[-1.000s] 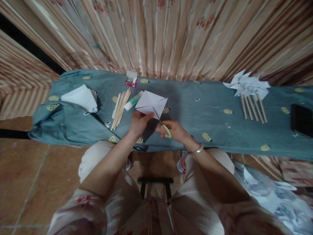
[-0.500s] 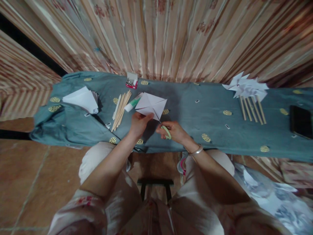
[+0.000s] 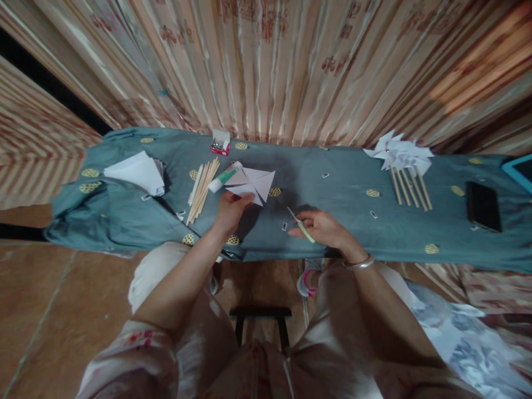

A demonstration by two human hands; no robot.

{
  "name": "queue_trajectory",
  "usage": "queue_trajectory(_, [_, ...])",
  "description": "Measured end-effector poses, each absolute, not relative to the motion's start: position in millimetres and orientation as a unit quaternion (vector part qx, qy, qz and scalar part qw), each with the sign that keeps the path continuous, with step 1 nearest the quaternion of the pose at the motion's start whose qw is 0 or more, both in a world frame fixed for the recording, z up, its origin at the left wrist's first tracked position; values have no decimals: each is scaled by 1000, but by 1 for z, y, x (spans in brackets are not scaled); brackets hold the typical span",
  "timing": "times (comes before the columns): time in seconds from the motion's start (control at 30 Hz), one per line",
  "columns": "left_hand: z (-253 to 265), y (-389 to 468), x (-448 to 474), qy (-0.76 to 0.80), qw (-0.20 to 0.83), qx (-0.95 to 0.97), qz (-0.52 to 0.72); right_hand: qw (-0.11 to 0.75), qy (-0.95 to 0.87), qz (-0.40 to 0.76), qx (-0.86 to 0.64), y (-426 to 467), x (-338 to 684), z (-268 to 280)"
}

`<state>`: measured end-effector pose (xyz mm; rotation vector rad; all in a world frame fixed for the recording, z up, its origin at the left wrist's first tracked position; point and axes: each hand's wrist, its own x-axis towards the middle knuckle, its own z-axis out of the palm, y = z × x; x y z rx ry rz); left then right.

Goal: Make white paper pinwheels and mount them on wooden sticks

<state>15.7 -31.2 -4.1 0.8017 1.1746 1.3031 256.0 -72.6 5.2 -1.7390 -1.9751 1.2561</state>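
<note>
A square of white paper (image 3: 260,180), slit from its corners towards the middle, is pinched at its near edge by my left hand (image 3: 231,211). My right hand (image 3: 322,227) holds light-green-handled scissors (image 3: 306,230), their blades pointing up and left, apart from the paper. Just left of the paper lies a green and white glue tube (image 3: 224,177). Beside that is a bundle of wooden sticks (image 3: 203,191) with a white stick-like piece (image 3: 195,185) along it.
A stack of white paper (image 3: 139,173) lies at the left of the cloth-covered table (image 3: 344,194). At the back stands a small open red box (image 3: 220,145) of metal bits. To the right are paper pinwheels on sticks (image 3: 401,155), a black phone (image 3: 483,206) and a blue-edged object (image 3: 519,169).
My right hand has drawn the scissors away from the paper, to the right and slightly nearer me. The slits in the paper now gape wider. The view has shifted a little to the right.
</note>
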Motion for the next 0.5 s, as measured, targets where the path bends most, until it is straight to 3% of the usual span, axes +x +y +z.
queue_trajectory(0.13, [-9, -40, 24, 489, 624, 341, 505, 49, -690, 118, -712, -77, 280, 12])
queue_trajectory(0.3, [-23, -47, 29, 444, 646, 441, 437, 0, -661, 50, -748, -76, 293, 21])
queue_trajectory(0.4, [-33, -45, 20, 458, 566, 535, 428, 3, -661, 33, -749, -74, 298, 21])
queue_trajectory(0.5, [-37, -45, 7, 517, 393, 650, 396, 6, -666, -6, -746, -74, 298, 23])
